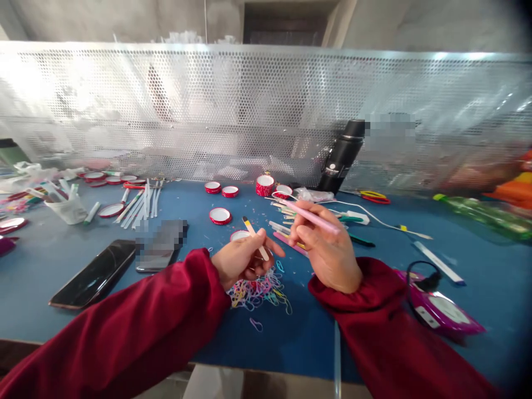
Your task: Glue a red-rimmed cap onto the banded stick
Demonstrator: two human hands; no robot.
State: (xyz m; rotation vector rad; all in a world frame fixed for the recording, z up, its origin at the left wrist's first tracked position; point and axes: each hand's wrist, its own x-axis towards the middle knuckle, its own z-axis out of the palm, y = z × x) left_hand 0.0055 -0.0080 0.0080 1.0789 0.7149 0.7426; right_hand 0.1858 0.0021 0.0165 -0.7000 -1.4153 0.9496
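My left hand (pixel 249 257) pinches a short pale stick (pixel 258 246) with a yellow band and a dark tip between thumb and finger. Just below that hand lies a pile of thin, coloured elastic loops (pixel 260 296); one purple loop (pixel 256 325) is apart from it. To the right, my right hand (pixel 328 244) grips a slim pink pen-like stick (pixel 313 217), tilted down to the right. Beneath and behind the right hand are several coloured sticks (pixel 286 230), partly covered by it. A shallow round red-rimmed tin (pixel 240 235) shows just behind the left hand.
Two dark phones (pixel 97 271) lie left of my sleeve. More red-rimmed tins (pixel 265 185) stand farther back, by a leaning black flask (pixel 341 155). At right are a purple device (pixel 449 310) and a green bottle (pixel 477 213). A perforated metal screen (pixel 199 111) borders the blue table.
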